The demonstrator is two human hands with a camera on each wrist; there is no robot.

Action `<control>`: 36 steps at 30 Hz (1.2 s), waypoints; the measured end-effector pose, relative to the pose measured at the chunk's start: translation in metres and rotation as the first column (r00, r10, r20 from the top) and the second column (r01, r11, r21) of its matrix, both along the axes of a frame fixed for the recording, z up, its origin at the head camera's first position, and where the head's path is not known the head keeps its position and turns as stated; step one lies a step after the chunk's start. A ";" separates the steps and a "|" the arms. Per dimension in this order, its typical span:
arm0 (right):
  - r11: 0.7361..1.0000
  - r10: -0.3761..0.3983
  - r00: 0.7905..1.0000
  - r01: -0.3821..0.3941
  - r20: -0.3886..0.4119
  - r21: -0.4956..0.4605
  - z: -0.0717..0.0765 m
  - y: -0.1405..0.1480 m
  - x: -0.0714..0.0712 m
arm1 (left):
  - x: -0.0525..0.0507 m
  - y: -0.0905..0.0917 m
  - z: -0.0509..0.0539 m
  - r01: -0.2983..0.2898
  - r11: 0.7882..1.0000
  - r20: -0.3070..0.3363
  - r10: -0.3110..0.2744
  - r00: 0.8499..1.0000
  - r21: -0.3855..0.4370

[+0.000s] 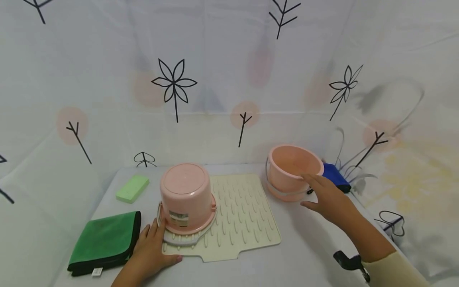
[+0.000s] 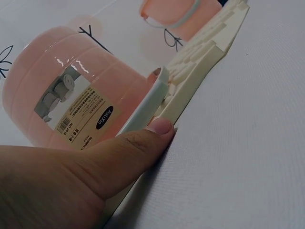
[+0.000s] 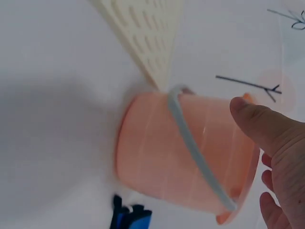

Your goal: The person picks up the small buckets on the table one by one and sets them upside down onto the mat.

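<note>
Pink and upturned, one plastic bucket (image 1: 188, 191) already sits on the draining mat (image 1: 247, 215) by the left hand (image 1: 148, 248), while the upright bucket (image 1: 283, 179), seemingly not yet turned, stands on the counter (image 1: 269, 271) by the right hand (image 1: 328, 199), both grips wide.

Left hand (image 1: 152, 245): fingers extended, thumb spread sideways. Right arm (image 1: 365, 233) outstretched; right hand (image 1: 325, 196), thumb apart from fingers.
</note>
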State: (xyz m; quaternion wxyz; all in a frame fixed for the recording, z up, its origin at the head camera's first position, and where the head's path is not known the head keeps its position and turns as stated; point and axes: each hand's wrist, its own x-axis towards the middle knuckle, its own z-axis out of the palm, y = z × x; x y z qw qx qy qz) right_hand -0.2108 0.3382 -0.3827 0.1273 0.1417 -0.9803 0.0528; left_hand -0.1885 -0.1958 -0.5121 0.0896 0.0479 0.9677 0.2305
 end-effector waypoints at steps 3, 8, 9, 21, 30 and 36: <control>1.000 0.013 1.000 -0.012 -0.021 0.010 0.001 0.013 -0.010 | 0.000 0.000 0.000 -0.001 1.000 0.000 0.001 1.000 0.001; 1.000 0.021 0.999 -0.022 0.033 0.021 -0.001 0.024 -0.026 | 0.000 0.001 0.000 0.003 1.000 -0.003 -0.003 1.000 -0.002; 0.999 0.025 0.999 -0.026 0.043 0.025 -0.001 0.025 -0.029 | 0.001 0.001 0.000 0.003 1.000 -0.004 -0.003 1.000 -0.003; 0.993 0.032 0.998 -0.038 0.059 0.110 -0.009 0.022 -0.052 | 0.002 0.003 0.002 0.013 1.000 0.011 -0.013 1.000 0.007; 0.991 0.068 0.998 -0.069 0.016 0.115 -0.014 0.023 -0.061 | 0.002 0.001 0.000 0.010 1.000 -0.012 -0.010 1.000 0.004; 0.992 0.069 0.995 -0.076 0.066 0.104 -0.013 0.021 -0.066 | 0.002 0.000 0.001 0.002 1.000 -0.010 -0.002 1.000 0.008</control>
